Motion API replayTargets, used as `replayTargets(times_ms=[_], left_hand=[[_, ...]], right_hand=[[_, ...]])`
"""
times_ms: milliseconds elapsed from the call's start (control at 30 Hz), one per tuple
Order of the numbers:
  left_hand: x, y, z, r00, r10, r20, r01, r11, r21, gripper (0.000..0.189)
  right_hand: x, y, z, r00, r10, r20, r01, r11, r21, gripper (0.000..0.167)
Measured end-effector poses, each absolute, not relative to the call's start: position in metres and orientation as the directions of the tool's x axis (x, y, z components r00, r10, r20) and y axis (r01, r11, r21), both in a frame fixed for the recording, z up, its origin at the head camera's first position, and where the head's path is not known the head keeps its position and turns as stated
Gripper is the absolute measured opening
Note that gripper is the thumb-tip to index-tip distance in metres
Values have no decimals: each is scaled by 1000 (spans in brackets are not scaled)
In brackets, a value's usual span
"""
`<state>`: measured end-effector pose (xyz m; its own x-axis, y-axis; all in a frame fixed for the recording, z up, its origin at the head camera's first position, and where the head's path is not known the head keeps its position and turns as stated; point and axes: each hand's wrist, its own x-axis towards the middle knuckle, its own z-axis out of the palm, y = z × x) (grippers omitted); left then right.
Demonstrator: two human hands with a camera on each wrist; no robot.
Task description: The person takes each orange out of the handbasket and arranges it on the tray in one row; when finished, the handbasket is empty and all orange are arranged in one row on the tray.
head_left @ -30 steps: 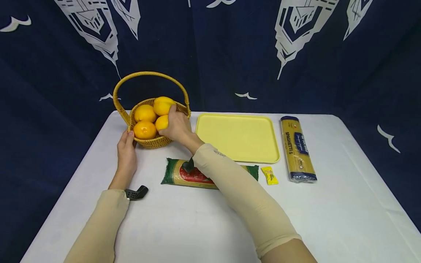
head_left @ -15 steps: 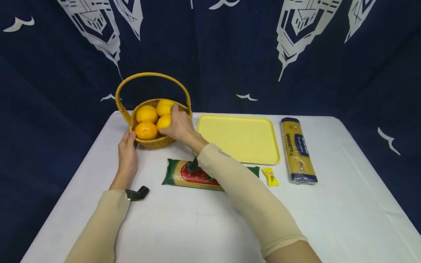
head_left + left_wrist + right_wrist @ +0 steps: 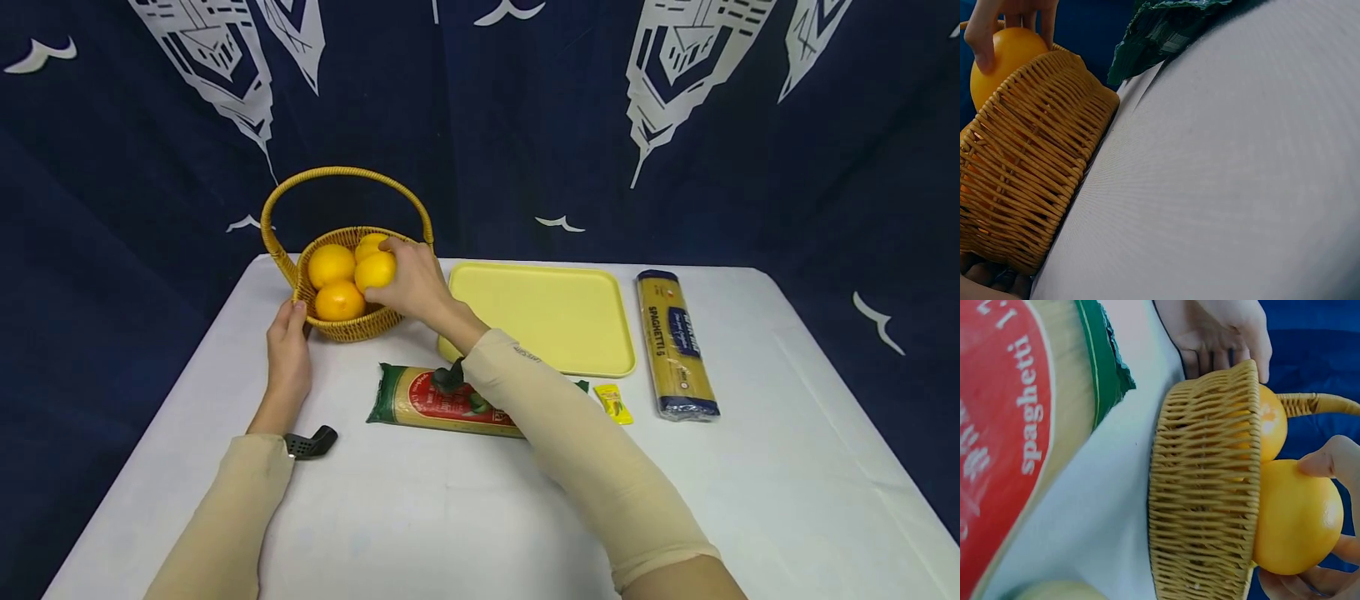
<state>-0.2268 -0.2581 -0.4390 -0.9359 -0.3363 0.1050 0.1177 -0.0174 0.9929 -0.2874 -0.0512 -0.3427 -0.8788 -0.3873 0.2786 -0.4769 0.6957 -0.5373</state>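
Observation:
A wicker basket (image 3: 358, 328) with a tall hoop handle stands at the back left, holding several yellow-orange fruits. My left hand (image 3: 288, 354) holds its near left side, thumb at the rim and fingers against the outer wall, as the right wrist view shows. My right hand (image 3: 412, 283) grips an orange (image 3: 375, 272) at the right side of the basket, thumb and fingers around it. In the right wrist view this orange (image 3: 1299, 515) bulges above the rim. Another orange (image 3: 341, 301) lies in front, one (image 3: 332, 266) at the left, and a yellow fruit (image 3: 371, 246) behind is partly covered.
A yellow tray (image 3: 543, 317) lies right of the basket. A green-ended spaghetti pack (image 3: 435, 404) lies in front, partly under my right forearm. Farther right are a small yellow packet (image 3: 614, 403) and a blue-ended spaghetti pack (image 3: 677, 346). A dark curtain (image 3: 480, 133) hangs behind the table.
My right hand has raised the orange a little within the basket, and it now covers more of the fruit behind. The front orange has shifted slightly right. My left hand stays on the basket.

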Motion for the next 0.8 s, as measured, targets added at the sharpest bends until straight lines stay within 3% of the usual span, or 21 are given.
replayTargets(times_ms=[300,800], left_hand=[[-225,-260,-439,-936,-338,103,112,-6,994,55],[-227,-259,-440,-937,-337,96,95,19,995,55]], right_hand=[[-281,-36,-334,-835,-463,298,-549,664,-508,70],[-278,-11,-327,-858,-463,221,-498,648,-577,67]])
